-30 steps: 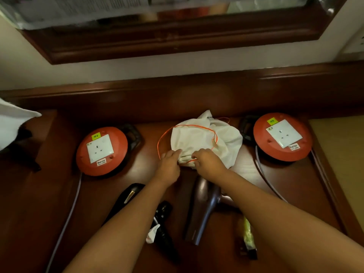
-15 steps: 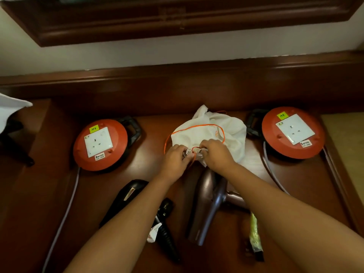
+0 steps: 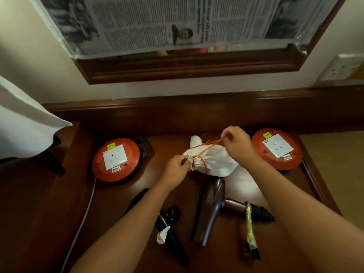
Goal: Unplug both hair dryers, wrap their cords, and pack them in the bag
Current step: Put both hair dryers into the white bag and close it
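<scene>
I see left hand pinching gathered mouth of white cloth drawstring bag at table centre; right hand pinches its orange drawstring toward 1 o'clock; bronze hair dryer at 6 o'clock of bag; black hair dryer at 7 o'clock.

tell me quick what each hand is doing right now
Left hand: pinching the gathered mouth of the white bag.
Right hand: pinching the orange drawstring.

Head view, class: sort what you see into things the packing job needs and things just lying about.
Job:
white bag
orange drawstring
brown hair dryer
black hair dryer
left hand
right hand

Lying about:
two orange socket reels
newspaper
wall socket
</scene>
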### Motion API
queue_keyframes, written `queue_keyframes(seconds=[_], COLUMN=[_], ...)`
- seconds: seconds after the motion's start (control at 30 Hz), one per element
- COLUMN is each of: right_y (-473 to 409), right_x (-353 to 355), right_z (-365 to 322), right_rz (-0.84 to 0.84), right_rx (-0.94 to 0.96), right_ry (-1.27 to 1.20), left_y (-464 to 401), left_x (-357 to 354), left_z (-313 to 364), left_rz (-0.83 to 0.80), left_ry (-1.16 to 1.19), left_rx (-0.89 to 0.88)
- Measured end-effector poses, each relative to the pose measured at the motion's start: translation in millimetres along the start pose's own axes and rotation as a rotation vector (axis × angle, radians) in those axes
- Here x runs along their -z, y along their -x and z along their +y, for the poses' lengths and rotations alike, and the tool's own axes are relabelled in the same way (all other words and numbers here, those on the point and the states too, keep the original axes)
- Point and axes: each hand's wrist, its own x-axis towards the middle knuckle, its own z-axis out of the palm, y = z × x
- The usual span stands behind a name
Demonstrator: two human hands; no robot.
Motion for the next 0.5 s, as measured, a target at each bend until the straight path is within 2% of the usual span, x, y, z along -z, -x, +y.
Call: queue_keyframes(seconds=[0.1,0.23,0.3,0.37,0.5], right_y=[-7,-14,-10,0,22], right_x=[11,23,28,26,9], right_z=[-17,-43,-46,-51,-72], right_rz=[0.121,0.276,0.271,0.134,-0.301], right_rx=[0.022,-0.072,-0.104,-0.022,0.100], right_ry=[-0.004,-0.012,0.000,-0.026,-0.040], left_y=[2,8,11,11,5], left_x=[11,25,35,46,67], left_z=[4,20,27,33,54], left_rz=[-0.040,-0.058,-0.068,-0.055,-0.068], left_ry=[0.093,0.124,0.132,0.143,0.089], left_rx=[0.042,0.101,0.075,0.023,-0.078])
